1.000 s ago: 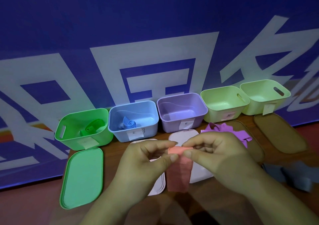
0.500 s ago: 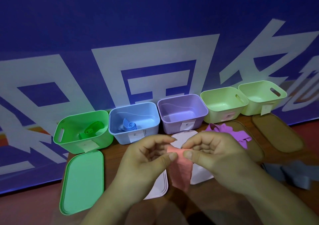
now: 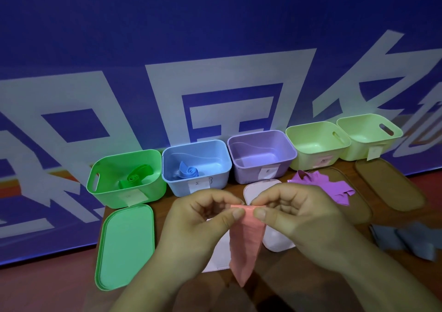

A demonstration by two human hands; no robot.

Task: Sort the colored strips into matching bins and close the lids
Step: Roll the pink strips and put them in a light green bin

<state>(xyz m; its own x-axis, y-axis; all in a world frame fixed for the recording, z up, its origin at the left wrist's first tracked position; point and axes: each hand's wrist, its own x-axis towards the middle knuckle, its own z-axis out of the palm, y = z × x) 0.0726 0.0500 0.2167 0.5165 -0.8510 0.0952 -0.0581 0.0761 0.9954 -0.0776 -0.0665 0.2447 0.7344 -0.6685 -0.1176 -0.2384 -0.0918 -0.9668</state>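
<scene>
A pink strip [image 3: 246, 242] hangs down in front of me, its top end pinched by my left hand [image 3: 198, 223] and my right hand [image 3: 294, 216], thumbs facing each other. Behind stand open bins in a row: a green bin [image 3: 107, 189] holding a rolled green strip [image 3: 135, 176], a blue bin [image 3: 215, 180] holding a rolled blue strip [image 3: 189, 171], an empty purple bin [image 3: 284, 165], and two pale yellow-green bins [image 3: 299, 161] [image 3: 358, 153]. Purple strips [image 3: 327, 186] lie loose on the table right of my hands.
A green lid [image 3: 125, 244] lies flat at the table's left. Two whitish lids [image 3: 277, 240] [image 3: 215, 259] lie under my hands. Two brown lids [image 3: 389, 185] [image 3: 358, 206] lie right. Grey-blue strips [image 3: 404, 240] sit at the right edge. A blue banner wall rises behind.
My hands have kept pinching the pink strip's top end and turned it over slightly; the hanging part looks narrower and more pointed. The view shifted a little.
</scene>
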